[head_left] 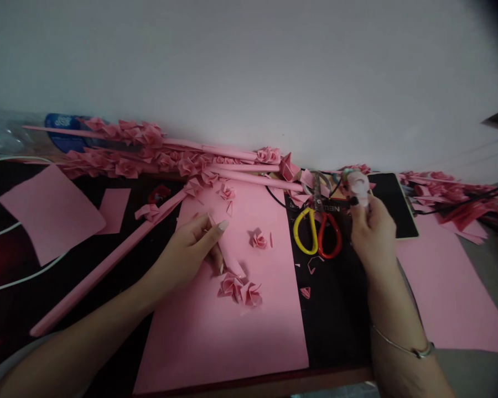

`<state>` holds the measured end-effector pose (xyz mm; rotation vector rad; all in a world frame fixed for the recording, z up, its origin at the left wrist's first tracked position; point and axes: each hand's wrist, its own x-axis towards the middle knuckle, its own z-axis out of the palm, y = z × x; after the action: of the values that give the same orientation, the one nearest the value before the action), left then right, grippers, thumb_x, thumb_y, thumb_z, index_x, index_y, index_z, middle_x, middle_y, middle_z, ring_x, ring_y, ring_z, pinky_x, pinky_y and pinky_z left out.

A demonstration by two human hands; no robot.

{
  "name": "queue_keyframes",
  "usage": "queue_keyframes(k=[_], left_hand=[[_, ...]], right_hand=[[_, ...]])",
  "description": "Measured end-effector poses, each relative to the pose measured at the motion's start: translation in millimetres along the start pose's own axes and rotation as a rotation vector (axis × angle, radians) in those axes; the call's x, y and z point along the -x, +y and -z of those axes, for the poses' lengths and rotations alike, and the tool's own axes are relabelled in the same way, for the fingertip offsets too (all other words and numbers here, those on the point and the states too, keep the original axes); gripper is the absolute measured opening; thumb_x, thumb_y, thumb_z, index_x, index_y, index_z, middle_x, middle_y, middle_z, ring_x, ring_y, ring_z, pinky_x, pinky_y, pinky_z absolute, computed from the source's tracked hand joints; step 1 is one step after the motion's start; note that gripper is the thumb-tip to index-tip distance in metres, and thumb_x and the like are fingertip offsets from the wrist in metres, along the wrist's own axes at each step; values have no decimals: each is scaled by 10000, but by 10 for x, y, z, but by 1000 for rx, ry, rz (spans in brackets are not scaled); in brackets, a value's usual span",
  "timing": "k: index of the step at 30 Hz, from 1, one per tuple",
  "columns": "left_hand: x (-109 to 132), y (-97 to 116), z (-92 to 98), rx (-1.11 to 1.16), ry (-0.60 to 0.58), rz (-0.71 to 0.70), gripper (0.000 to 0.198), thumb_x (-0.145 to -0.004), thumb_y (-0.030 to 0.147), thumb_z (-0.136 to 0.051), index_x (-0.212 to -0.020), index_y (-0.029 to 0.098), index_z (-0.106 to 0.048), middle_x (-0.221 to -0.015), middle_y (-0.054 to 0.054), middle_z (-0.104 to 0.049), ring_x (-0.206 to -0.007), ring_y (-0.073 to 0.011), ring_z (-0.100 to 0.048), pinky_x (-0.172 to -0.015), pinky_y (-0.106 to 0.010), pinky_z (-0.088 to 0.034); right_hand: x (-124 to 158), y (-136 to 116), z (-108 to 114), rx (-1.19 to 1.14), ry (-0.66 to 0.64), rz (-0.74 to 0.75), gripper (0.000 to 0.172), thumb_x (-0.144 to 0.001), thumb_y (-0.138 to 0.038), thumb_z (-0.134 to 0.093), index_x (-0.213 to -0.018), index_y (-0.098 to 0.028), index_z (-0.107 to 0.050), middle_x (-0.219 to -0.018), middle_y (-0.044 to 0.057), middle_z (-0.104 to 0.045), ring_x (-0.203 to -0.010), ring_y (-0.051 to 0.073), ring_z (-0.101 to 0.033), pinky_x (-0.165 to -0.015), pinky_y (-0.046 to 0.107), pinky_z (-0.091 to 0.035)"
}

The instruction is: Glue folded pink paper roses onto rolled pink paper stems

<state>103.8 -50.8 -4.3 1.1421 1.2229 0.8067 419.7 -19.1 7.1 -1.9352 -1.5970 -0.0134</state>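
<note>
Left hand [186,251] pinches rolled pink paper [231,261] on pink sheet [216,342]; right hand [371,235] closed around pale pink object [359,185], just beside scissors [317,235].

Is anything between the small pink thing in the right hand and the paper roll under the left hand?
Yes: the scissors lie on the black mat, directly between the right hand and the roll.
</note>
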Motion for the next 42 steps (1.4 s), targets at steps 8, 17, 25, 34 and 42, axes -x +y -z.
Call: queue_keyframes(k=[8,17,25,34,42], left_hand=[[3,13,26,54,48,15,310,-879,413,-514,-659,215,-421,-466,35,-603,-422,-137,-564,-491,-250,-466],[11,42,25,47,104,8,324,-873,423,-516,-640,223,-411,-459,30,-602,-426,-145,-572,-488,-256,-476],[31,36,21,30,1,-9,309,-883,423,-511,-672,221,-412,-473,34,-612,-434,-148,-592,-486,-251,-479],[44,35,13,-3,-26,-43,308,-890,414,-499,-674,219,-398,-484,25,-630,-428,-142,-597,-475,-241,-481],[34,65,-3,19,-21,-17,317,-886,427,-488,-667,215,-404,-517,-5,-652,-457,-150,-607,-497,-254,-497]], right_hand=[[111,-107,120,-803,-396,-116,288,-694,-424,-730,-645,-175,-593,-574,2,-561,-495,121,-490,-452,244,-390],[338,-402,84,-829,-1025,93,336,-725,-407,-728,-959,-170,-682,-813,58,-702,-666,166,-636,-608,274,-543],[402,-362,33,-784,-1256,123,298,-792,-394,-668,-948,-140,-657,-758,33,-642,-629,126,-563,-573,230,-495],[434,-429,40,-715,-1216,245,267,-812,-412,-636,-776,-148,-619,-609,-20,-533,-522,90,-461,-468,192,-410],[463,-436,56,-749,-1208,159,214,-831,-363,-625,-867,-152,-636,-609,-19,-543,-495,94,-511,-462,195,-460]])
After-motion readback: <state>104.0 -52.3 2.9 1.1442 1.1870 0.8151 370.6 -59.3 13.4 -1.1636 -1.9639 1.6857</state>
